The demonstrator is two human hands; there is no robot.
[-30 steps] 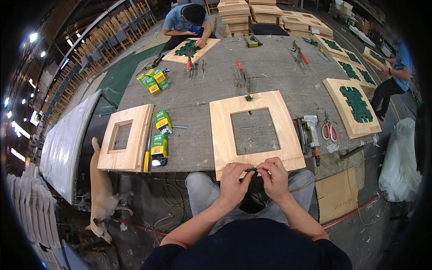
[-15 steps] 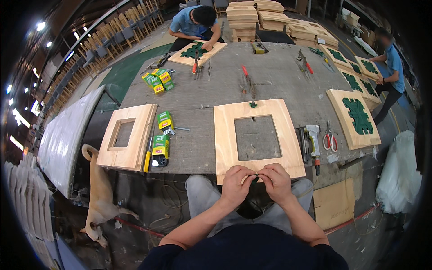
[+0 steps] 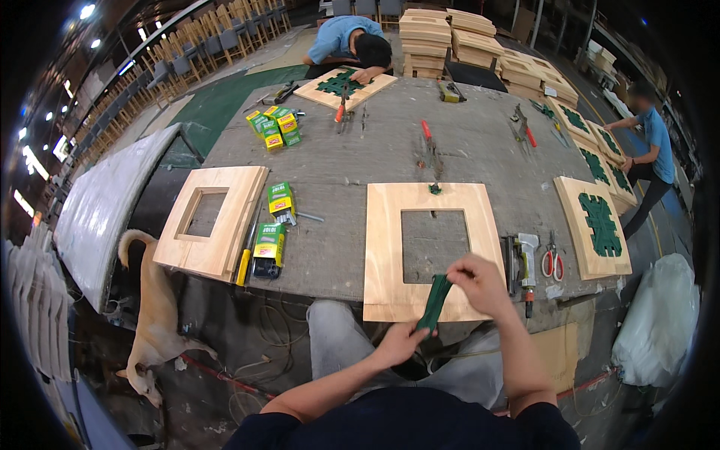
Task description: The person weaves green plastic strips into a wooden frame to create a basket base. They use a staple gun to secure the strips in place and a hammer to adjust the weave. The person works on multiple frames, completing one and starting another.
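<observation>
A short dark-green webbing strap stretches at a slant between my two hands. My left hand closes on its lower end, just off the near edge of a square wooden frame. The upper end is pinched in my right hand, over the frame's near rail. The frame lies flat at the table's front edge, with a square opening in its middle. On its far rail sits a small green piece. Right of the frame lie a staple gun and red-handled scissors.
Wooden frames, a yellow-handled tool and green-yellow boxes lie left. A webbed frame lies right. A person bends over a frame across the table; another stands right. A dog is on the floor left.
My hands were together at the frame's near edge. Now they are apart, the right up and rightward, the left lower, with the strap extended between them. The person opposite has bent lower.
</observation>
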